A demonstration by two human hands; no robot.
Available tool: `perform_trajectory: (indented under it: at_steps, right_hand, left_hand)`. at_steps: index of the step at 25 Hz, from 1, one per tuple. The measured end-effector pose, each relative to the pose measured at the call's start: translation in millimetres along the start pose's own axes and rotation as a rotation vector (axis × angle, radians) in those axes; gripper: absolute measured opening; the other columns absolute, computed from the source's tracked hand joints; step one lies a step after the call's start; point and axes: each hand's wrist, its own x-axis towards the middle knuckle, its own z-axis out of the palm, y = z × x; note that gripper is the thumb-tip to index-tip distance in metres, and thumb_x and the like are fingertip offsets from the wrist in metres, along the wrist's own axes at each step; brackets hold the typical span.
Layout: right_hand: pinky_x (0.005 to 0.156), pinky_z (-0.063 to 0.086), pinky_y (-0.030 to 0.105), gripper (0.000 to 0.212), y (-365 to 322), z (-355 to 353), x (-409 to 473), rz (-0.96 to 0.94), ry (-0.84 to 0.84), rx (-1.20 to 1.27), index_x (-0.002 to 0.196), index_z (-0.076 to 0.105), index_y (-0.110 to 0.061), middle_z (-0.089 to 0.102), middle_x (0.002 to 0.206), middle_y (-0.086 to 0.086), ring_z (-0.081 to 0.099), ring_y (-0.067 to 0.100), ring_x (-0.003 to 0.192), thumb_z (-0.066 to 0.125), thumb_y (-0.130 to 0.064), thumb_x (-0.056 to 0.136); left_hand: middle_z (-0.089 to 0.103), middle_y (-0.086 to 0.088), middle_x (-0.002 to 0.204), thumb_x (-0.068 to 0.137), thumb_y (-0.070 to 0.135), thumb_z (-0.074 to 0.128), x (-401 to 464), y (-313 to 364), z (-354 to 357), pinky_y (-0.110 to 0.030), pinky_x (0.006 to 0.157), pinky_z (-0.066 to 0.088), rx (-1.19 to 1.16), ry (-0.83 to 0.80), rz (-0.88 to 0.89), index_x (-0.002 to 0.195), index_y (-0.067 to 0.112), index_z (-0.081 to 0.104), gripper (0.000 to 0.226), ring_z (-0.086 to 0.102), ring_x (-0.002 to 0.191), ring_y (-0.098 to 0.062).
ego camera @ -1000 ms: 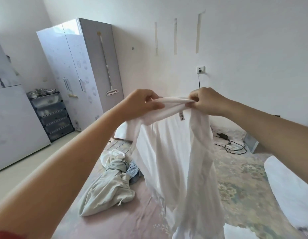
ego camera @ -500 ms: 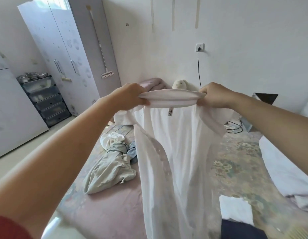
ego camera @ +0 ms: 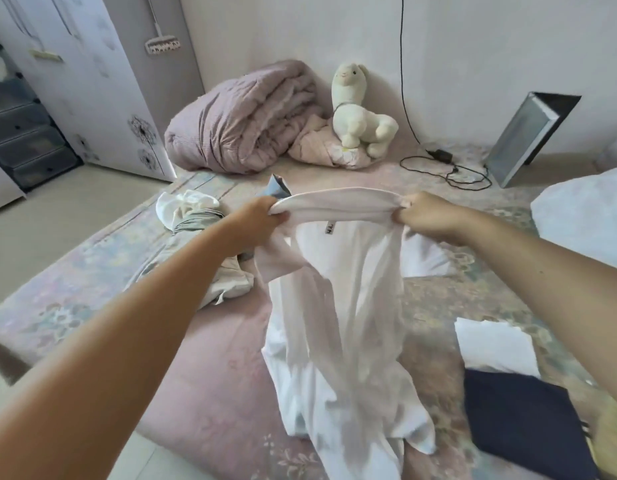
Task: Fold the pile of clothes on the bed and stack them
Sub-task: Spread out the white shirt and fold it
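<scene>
Over the bed, hands stretch a limp white garment.

Both hands hold a white garment up by its top band, the left hand gripping one end and the right hand the other, so the band stretches taut between them and the cloth hangs down onto the bed. Behind the left forearm lies a crumpled pile of clothes. To the right sit a folded white piece and a dark folded garment. A rolled quilt and a plush toy rest against the wall.
</scene>
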Motion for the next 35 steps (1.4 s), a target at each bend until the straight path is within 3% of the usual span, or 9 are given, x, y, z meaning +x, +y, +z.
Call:
perform_trajectory:
  at_steps: [5, 8, 14, 17, 20, 24, 27, 30, 35]
  right_hand:
    - [0.051, 0.051, 0.026, 0.019, 75, 105, 45, 0.097, 0.001, 0.438, 0.102, 0.062, -0.008, 0.064, 0.08, 0.007, 0.063, 0.015, 0.061, 0.044, -0.004, 0.098]
    - [0.077, 0.058, 0.038, 0.023, 115, 150, 66, 0.12, 0.043, 0.622, 0.111, 0.06, -0.004, 0.067, 0.098, 0.013, 0.069, 0.023, 0.082, 0.043, 0.0, 0.097]
    - [0.044, 0.053, 0.023, 0.022, 145, 165, 68, 0.025, 0.21, 0.818, 0.083, 0.056, -0.008, 0.06, 0.082, 0.009, 0.061, 0.018, 0.067, 0.045, 0.01, 0.091]
    - [0.063, 0.058, 0.023, 0.019, 144, 151, 42, -0.09, 0.073, 0.846, 0.089, 0.061, -0.006, 0.064, 0.091, 0.007, 0.064, 0.016, 0.08, 0.051, 0.01, 0.089]
    - [0.079, 0.055, 0.022, 0.026, 142, 130, -1, -0.155, -0.006, 0.662, 0.069, 0.054, -0.007, 0.062, 0.08, 0.008, 0.064, 0.013, 0.077, 0.057, 0.016, 0.082]
    - [0.095, 0.049, 0.046, 0.009, 139, 92, -72, -0.248, 0.213, 0.288, 0.074, 0.062, 0.001, 0.056, 0.08, 0.011, 0.056, 0.021, 0.079, 0.07, 0.006, 0.073]
    - [0.073, 0.059, 0.03, 0.016, 134, 71, -126, -0.286, 0.28, 0.297, 0.084, 0.064, 0.012, 0.062, 0.071, 0.011, 0.065, 0.018, 0.068, 0.074, 0.004, 0.076]
    - [0.063, 0.058, 0.022, 0.011, 120, 52, -184, -0.362, 0.274, 0.348, 0.08, 0.064, 0.004, 0.068, 0.068, 0.012, 0.067, 0.011, 0.054, 0.072, -0.003, 0.081]
    - [0.045, 0.053, 0.019, 0.012, 101, 40, -224, -0.335, 0.253, 0.275, 0.084, 0.064, -0.01, 0.066, 0.052, 0.002, 0.063, 0.011, 0.045, 0.067, -0.021, 0.088]
  left_hand:
    - [0.045, -0.005, 0.063, 0.094, 0.014, 0.058, 28, -108, 99, -0.022, 0.046, 0.033, -0.334, 0.061, -0.143, 0.071, 0.015, 0.055, 0.023, 0.042, 0.052, -0.015]
    - [0.052, -0.004, 0.066, 0.092, 0.007, 0.06, 34, -137, 137, -0.014, 0.04, 0.041, -0.525, 0.073, -0.151, 0.075, 0.012, 0.058, 0.017, 0.051, 0.041, -0.004]
    - [0.066, -0.009, 0.09, 0.083, -0.003, 0.065, 20, -146, 156, -0.012, 0.065, 0.053, -0.582, 0.036, -0.042, 0.092, 0.002, 0.062, 0.011, 0.068, 0.074, -0.009]
    - [0.069, -0.014, 0.101, 0.061, 0.005, 0.083, -9, -134, 151, -0.021, 0.087, 0.053, -0.36, -0.079, -0.016, 0.102, -0.003, 0.062, 0.046, 0.067, 0.098, -0.021]
    - [0.054, -0.009, 0.069, 0.061, 0.007, 0.074, -48, -107, 145, -0.011, 0.057, 0.041, 0.174, 0.06, 0.01, 0.07, 0.004, 0.051, 0.024, 0.05, 0.067, -0.022]
    - [0.048, -0.006, 0.065, 0.075, 0.01, 0.075, -109, -63, 138, -0.022, 0.053, 0.034, 0.232, 0.303, 0.23, 0.066, 0.005, 0.057, 0.021, 0.041, 0.063, -0.017]
    - [0.053, 0.001, 0.051, 0.074, 0.003, 0.073, -147, -41, 127, -0.014, 0.049, 0.038, 0.13, 0.356, 0.226, 0.054, 0.015, 0.053, 0.031, 0.05, 0.054, -0.008]
    - [0.067, -0.011, 0.058, 0.082, -0.001, 0.06, -189, -13, 108, -0.031, 0.06, 0.059, -0.079, 0.303, 0.304, 0.061, 0.012, 0.058, 0.025, 0.067, 0.049, -0.015]
    - [0.052, 0.004, 0.038, 0.092, 0.019, 0.061, -208, 9, 95, -0.02, 0.032, 0.034, -0.129, 0.301, 0.402, 0.069, 0.026, 0.051, 0.027, 0.046, 0.028, -0.01]
